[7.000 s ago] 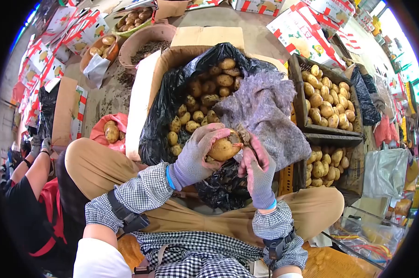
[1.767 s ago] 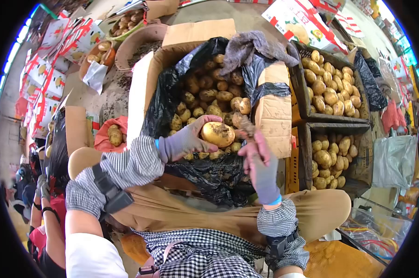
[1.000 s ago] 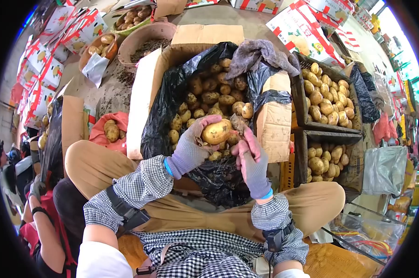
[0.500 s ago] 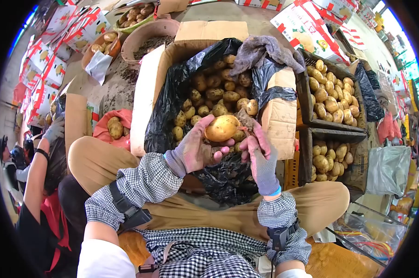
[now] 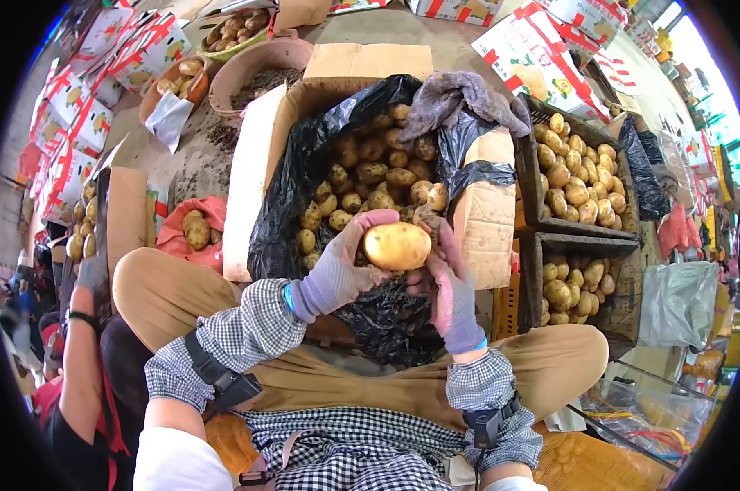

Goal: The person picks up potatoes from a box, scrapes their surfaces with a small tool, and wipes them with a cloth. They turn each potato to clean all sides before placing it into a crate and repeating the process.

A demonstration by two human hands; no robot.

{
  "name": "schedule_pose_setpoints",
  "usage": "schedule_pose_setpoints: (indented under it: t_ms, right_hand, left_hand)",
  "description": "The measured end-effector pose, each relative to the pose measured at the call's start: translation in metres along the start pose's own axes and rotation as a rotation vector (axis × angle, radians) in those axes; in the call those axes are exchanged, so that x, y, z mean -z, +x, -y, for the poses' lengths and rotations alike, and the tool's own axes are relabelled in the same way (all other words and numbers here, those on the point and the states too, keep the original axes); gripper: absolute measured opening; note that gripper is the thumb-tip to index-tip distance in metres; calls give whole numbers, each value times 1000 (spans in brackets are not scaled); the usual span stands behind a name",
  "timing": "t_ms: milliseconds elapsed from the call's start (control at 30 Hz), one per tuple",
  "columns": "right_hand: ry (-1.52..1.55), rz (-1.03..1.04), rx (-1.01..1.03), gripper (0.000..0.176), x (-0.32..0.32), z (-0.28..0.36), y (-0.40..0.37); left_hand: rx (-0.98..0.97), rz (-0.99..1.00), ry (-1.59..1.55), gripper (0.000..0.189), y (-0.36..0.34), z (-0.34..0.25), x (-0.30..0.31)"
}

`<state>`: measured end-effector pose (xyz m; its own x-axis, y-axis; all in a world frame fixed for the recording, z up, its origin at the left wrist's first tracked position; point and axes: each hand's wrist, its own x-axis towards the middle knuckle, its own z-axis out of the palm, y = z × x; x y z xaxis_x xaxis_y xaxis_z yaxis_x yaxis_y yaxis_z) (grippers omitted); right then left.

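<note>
In my left hand, gloved in grey and pink, is a smooth yellow potato, held between thumb and fingers. My right hand, in a like glove, is closed round a dirty, brownish cloth or rag at the potato's right side. Both hands are over the near part of a cardboard box lined with black plastic. Soil-marked potatoes lie inside it. A grey cloth hangs over the box's back right corner.
Two dark crates of potatoes stand at the right. A red bag with potatoes lies left of the box. Behind are a pink tub and printed cartons. Another person's arm is at the far left.
The potato has been turned and now shows a paler, cleaner face. My left hand has rotated around it. The other person's arm at the left has shifted lower.
</note>
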<state>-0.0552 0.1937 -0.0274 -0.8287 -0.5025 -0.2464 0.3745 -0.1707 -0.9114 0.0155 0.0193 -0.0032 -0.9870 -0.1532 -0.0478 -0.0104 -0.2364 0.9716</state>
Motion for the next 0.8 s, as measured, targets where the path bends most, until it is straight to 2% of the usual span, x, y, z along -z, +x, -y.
schedule_pose_setpoints:
  t_ms: [33, 67, 133, 167, 200, 233, 267, 300, 333, 367, 400, 500, 600, 667, 733, 800]
  right_hand:
    - [152, 49, -88, 56, -3, 0, -2]
    - [304, 100, -175, 57, -4, 2, -4]
    - [289, 131, -200, 59, -4, 6, -5]
    - [220, 100, -60, 60, -7, 6, -5]
    - [149, 69, 81, 60, -8, 6, -4]
    - [149, 68, 82, 60, -7, 6, -3]
    - [-1, 61, 211, 60, -5, 5, -2]
    - [-152, 54, 338, 60, -5, 6, -2]
    - [-152, 54, 338, 60, -5, 9, -3]
    - [-53, 52, 239, 60, -6, 13, -6]
    - [46, 51, 140, 59, -8, 17, -7]
    - [55, -48, 55, 57, -7, 23, -9]
    - [183, -37, -53, 58, -1, 22, -5]
    - [213, -42, 5, 59, -10, 21, -9]
    - [251, 58, -137, 60, -19, 26, -17]
    - [418, 63, -215, 61, -13, 32, -14]
  left_hand:
    - [-113, 52, 84, 66, 0, 4, 1]
    - [-114, 56, 82, 66, 2, 5, 3]
    - [-549, 127, 590, 62, 7, 3, 8]
    - [-548, 129, 590, 62, 6, 3, 5]
    - [-453, 93, 518, 61, 4, 2, 0]
    - [-358, 56, 446, 59, 1, 1, -5]
    - [-264, 20, 373, 59, 0, 1, -7]
    - [-265, 20, 372, 59, 2, 4, -4]
    - [-362, 40, 454, 59, 5, 7, 2]
    - [-458, 60, 536, 59, 6, 9, 6]
    - [-458, 58, 538, 59, 6, 8, 7]
    - [-500, 19, 577, 58, 4, 4, 6]
    - [-479, -9, 527, 61, 4, 5, 4]
    - [-538, 37, 612, 58, 6, 5, 6]
    - [-597, 146, 534, 57, 10, 5, 1]
    - [-420, 205, 204, 52, 14, -4, -9]
